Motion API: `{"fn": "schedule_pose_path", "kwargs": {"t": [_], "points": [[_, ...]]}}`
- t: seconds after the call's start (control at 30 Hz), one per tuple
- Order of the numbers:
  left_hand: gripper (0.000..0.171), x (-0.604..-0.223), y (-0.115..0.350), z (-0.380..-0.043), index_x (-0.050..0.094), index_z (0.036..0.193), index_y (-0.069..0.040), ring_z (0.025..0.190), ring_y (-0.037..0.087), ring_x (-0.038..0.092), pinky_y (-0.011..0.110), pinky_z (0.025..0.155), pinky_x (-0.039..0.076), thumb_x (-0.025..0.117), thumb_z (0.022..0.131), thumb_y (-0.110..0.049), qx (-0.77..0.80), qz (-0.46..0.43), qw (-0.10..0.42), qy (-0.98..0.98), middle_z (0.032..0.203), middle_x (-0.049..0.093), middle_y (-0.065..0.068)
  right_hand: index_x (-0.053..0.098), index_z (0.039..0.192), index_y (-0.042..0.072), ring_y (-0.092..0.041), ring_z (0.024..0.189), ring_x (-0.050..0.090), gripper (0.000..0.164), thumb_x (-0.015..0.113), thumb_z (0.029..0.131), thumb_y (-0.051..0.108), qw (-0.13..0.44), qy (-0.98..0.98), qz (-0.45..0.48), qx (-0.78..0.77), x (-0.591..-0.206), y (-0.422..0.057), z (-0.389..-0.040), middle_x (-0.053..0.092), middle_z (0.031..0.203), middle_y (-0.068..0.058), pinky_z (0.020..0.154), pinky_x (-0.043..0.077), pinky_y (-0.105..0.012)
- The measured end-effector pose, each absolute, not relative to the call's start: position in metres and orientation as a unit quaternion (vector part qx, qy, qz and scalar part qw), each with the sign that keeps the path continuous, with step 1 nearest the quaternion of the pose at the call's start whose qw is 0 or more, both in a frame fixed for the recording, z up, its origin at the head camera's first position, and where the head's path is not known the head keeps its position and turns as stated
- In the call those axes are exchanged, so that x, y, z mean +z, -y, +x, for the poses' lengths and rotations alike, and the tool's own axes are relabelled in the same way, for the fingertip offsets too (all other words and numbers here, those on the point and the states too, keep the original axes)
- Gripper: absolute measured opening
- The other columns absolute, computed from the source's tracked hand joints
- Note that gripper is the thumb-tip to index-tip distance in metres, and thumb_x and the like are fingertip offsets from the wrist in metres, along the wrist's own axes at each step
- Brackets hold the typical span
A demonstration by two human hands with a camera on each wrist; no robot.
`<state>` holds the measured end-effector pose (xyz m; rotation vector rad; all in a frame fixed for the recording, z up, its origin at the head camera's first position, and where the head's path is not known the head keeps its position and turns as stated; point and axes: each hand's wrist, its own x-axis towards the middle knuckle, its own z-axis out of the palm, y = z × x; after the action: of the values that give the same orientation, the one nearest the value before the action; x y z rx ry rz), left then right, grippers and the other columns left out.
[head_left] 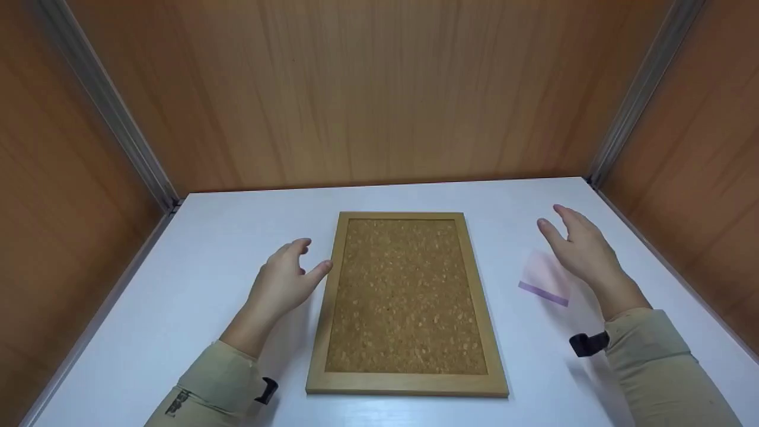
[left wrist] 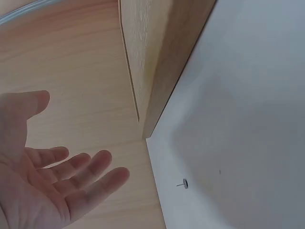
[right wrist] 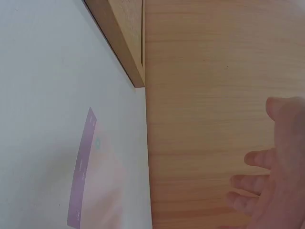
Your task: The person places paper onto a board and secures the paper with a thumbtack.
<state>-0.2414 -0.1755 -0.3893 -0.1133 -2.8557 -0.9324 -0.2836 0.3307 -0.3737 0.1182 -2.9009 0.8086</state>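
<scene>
A cork board (head_left: pixel 409 296) with a light wooden frame lies flat on the white table. My left hand (head_left: pixel 280 284) hovers by the board's left edge with relaxed fingers, palm turned inward, holding nothing. In the left wrist view, a thumbtack (left wrist: pixel 185 183) with a metal head and thin pin lies on the table; the head view does not show it. Off to the right, my empty right hand (head_left: pixel 587 252) is raised with fingers loosely extended. Partly behind it lies a pale pink paper (head_left: pixel 541 274) with a purple strip along one side.
A wood-grain panel (head_left: pixel 379 89) stands behind the table (head_left: pixel 237 219), and similar panels flank it on both sides. Grey metal posts (head_left: pixel 112 101) run along the corners. Black bands (head_left: pixel 590 344) sit at the sleeve cuffs.
</scene>
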Motion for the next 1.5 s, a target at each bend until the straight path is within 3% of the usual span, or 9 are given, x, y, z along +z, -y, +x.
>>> {"fn": "schedule_pose_path", "kwargs": {"t": [0.13, 0.3, 0.5, 0.63, 1.1, 1.33, 1.5], "points": [[0.064, -0.392, 0.173, -0.241, 0.057, 0.138, 0.001, 0.11, 0.036, 0.065, 0.049, 0.084, 0.059, 0.066, 0.097, -0.047, -0.317, -0.03, 0.038, 0.947, 0.127, 0.063, 0.021, 0.017, 0.159, -0.004, -0.059, 0.144, 0.017, 0.098, 0.034, 0.099, 0.072, 0.015, 0.969, 0.007, 0.248, -0.375, -0.338, -0.29, 0.019, 0.158, -0.038, 0.11, 0.019, -0.076], [0.063, -0.397, 0.174, -0.239, 0.059, 0.133, 0.005, 0.106, 0.035, 0.067, 0.046, 0.079, 0.06, 0.067, 0.096, -0.045, -0.311, -0.021, 0.001, 0.95, 0.119, 0.066, 0.023, 0.01, 0.157, -0.009, -0.063, 0.141, 0.016, 0.114, 0.045, 0.093, 0.077, -0.05, 0.971, -0.014, 0.235, -0.378, -0.349, -0.293, 0.016, 0.156, -0.042, 0.109, 0.022, -0.076], [0.065, -0.402, 0.172, -0.237, 0.052, 0.139, 0.006, 0.074, 0.025, 0.07, 0.033, 0.054, 0.058, 0.07, 0.095, -0.038, -0.329, 0.0, -0.046, 0.943, 0.123, 0.063, 0.026, 0.004, 0.158, -0.008, -0.064, 0.141, 0.011, 0.121, 0.058, 0.089, 0.075, -0.115, 0.96, -0.035, 0.253, -0.387, -0.363, -0.293, 0.009, 0.157, -0.042, 0.108, 0.019, -0.077], [0.067, -0.405, 0.171, -0.236, 0.05, 0.141, 0.007, 0.062, 0.02, 0.067, 0.031, 0.049, 0.055, 0.074, 0.093, -0.034, -0.324, 0.007, -0.071, 0.943, 0.122, 0.064, 0.026, 0.004, 0.157, -0.009, -0.065, 0.141, 0.009, 0.125, 0.061, 0.086, 0.075, -0.144, 0.955, -0.043, 0.255, -0.391, -0.371, -0.294, 0.007, 0.157, -0.043, 0.108, 0.018, -0.078], [0.072, -0.415, 0.164, -0.231, 0.041, 0.148, 0.009, 0.055, 0.022, 0.067, 0.033, 0.047, 0.057, 0.075, 0.091, -0.019, -0.322, 0.026, -0.126, 0.938, 0.125, 0.061, 0.031, 0.011, 0.155, -0.013, -0.064, 0.139, 0.013, 0.131, 0.073, 0.078, 0.072, -0.187, 0.948, -0.056, 0.25, -0.404, -0.384, -0.296, 0.012, 0.156, -0.042, 0.109, 0.021, -0.077], [0.07, -0.415, 0.159, -0.228, 0.041, 0.146, 0.012, 0.054, 0.022, 0.067, 0.034, 0.045, 0.057, 0.074, 0.092, -0.018, -0.324, 0.015, -0.142, 0.935, 0.085, 0.066, 0.018, 0.02, 0.152, -0.016, -0.062, 0.134, 0.026, 0.13, 0.072, 0.076, 0.076, -0.19, 0.954, -0.056, 0.224, -0.405, -0.383, -0.294, 0.022, 0.151, -0.043, 0.104, 0.029, -0.077], [0.059, -0.415, 0.158, -0.229, 0.049, 0.14, 0.012, 0.055, 0.022, 0.068, 0.033, 0.045, 0.057, 0.073, 0.093, -0.015, -0.321, 0.004, -0.151, 0.935, 0.08, 0.065, 0.014, 0.026, 0.152, -0.01, -0.06, 0.129, 0.03, 0.123, 0.074, 0.076, 0.073, -0.199, 0.947, -0.082, 0.24, -0.405, -0.382, -0.29, 0.025, 0.151, -0.041, 0.098, 0.035, -0.077]]}}
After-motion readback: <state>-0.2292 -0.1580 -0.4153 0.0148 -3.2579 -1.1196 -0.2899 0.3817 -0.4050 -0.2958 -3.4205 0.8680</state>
